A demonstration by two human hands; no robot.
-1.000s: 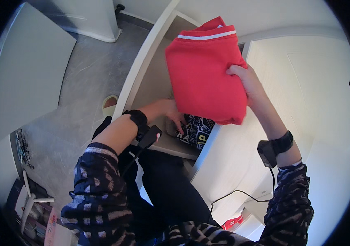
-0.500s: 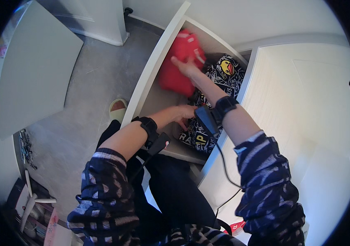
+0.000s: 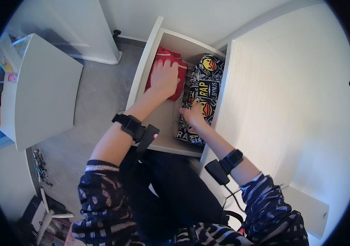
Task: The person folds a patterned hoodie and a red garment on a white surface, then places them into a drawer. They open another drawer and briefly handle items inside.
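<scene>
Inside a pulled-out drawer (image 3: 164,135), my left hand (image 3: 164,78) lies over a folded red cloth item (image 3: 180,84), its fingers stretched across the top. The red item has white stripes and rests in the drawer's far left part. My right hand (image 3: 193,115) touches a folded black fabric bundle (image 3: 210,88) with white lettering and yellow duck faces. Its visible fingers are apart, and nothing shows in its grip. That bundle runs along the drawer's right side. Whether the red item is a garment, I cannot tell.
To the right stands a pale wooden cabinet surface (image 3: 261,94). A white cabinet (image 3: 47,94) and grey tiled floor (image 3: 97,94) are on the left. A white door (image 3: 66,30) is at the far left. A bundle of small hanging items (image 3: 41,168) sits low at the left.
The red item has gone from blurred motion under my right hand to lying in the drawer under my left hand. My right hand has come nearer, onto the black bundle.
</scene>
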